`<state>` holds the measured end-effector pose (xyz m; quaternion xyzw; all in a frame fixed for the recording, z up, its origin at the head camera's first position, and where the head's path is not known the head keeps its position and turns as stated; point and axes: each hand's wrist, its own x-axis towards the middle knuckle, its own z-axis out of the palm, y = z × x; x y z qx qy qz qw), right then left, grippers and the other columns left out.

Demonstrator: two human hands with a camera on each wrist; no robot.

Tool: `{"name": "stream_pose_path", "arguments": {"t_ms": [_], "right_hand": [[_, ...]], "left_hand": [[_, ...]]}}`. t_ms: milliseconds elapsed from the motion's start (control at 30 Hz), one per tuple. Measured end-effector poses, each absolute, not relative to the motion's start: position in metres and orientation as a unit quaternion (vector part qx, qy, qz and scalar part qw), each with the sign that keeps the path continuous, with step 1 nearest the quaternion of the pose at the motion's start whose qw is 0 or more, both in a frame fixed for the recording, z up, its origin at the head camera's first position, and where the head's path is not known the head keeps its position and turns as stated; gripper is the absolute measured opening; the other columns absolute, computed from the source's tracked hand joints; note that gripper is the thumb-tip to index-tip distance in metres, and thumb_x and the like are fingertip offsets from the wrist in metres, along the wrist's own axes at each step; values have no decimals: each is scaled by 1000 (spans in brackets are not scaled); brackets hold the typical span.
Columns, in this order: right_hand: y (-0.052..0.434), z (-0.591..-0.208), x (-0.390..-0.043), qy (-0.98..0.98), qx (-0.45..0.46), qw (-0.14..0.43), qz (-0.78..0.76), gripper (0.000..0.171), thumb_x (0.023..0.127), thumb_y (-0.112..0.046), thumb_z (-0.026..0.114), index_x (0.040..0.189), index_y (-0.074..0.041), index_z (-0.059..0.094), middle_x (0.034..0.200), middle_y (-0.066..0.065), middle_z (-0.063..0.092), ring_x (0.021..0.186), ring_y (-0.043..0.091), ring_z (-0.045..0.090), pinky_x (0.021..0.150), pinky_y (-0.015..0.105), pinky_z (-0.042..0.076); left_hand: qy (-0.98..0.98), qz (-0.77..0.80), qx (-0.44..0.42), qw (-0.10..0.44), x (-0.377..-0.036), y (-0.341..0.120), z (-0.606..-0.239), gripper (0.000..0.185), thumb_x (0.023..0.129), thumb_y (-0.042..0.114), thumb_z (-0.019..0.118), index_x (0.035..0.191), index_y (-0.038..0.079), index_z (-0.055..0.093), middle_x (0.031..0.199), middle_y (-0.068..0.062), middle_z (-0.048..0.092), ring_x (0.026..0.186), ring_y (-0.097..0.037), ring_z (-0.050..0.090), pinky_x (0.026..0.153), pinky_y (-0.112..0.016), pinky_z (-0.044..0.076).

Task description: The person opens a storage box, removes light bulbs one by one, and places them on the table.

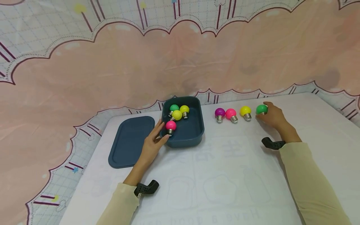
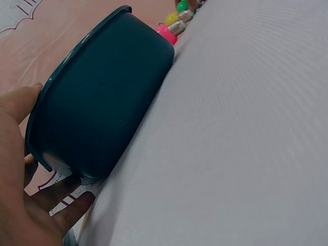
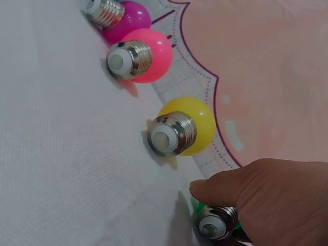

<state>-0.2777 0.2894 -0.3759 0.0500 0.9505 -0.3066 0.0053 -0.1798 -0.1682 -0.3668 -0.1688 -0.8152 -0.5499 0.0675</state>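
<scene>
On the white surface, dark teal bin holding four bulbs: green, two yellow, pink bulb. Lid just left. Left hand flat against bin wall, grip open. Right hand pinching green bulb, end of a row of four. Surface print faint, unreadable.

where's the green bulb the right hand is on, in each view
Head: the round green plastic bulb with a metal screw base lies far right in the row on the table, under the right hand.
Left wrist: a small green bulb at the top edge, probably the same one.
Right wrist: bottom right, mostly covered by the hand.
Shared landmark: the pink bulb in the row.
</scene>
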Motion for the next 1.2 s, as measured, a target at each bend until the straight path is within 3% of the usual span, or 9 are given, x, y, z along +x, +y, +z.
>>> {"name": "stream_pose_path", "arguments": {"t_ms": [400, 733, 1000, 1200], "right_hand": [[293, -372, -279, 955, 17, -15, -296, 77, 93, -24, 61, 145, 13, 17, 130, 44, 33, 116, 58, 36, 95, 64, 36], [281, -352, -276, 953, -11, -72, -294, 73, 94, -25, 60, 146, 9, 22, 133, 40, 36, 118, 57, 33, 97, 66, 32], [249, -335, -270, 953, -51, -108, -278, 64, 92, -17, 63, 143, 6, 32, 133, 34, 40, 113, 50, 42, 88, 63, 43], [225, -320, -263, 948, -87, -97, -289, 65, 92, -17, 63, 145, 3, 31, 134, 31, 41, 109, 46, 49, 81, 57, 49]], "left_hand": [[-811, -557, -164, 63, -181, -170, -370, 57, 95, 9, 60, 146, 1, 37, 156, -13, 22, 142, -29, 20, 104, -53, 34], [-809, -559, -170, 66, -184, -171, -369, 56, 95, 10, 60, 145, 2, 38, 156, -13, 23, 141, -29, 22, 104, -53, 34], [-808, -559, -174, 66, -184, -171, -369, 56, 94, 9, 61, 145, 2, 38, 156, -13, 23, 141, -29, 23, 104, -52, 34], [-809, -559, -171, 62, -183, -170, -369, 56, 95, 10, 60, 146, 2, 37, 156, -13, 22, 141, -29, 24, 104, -51, 35]]}}
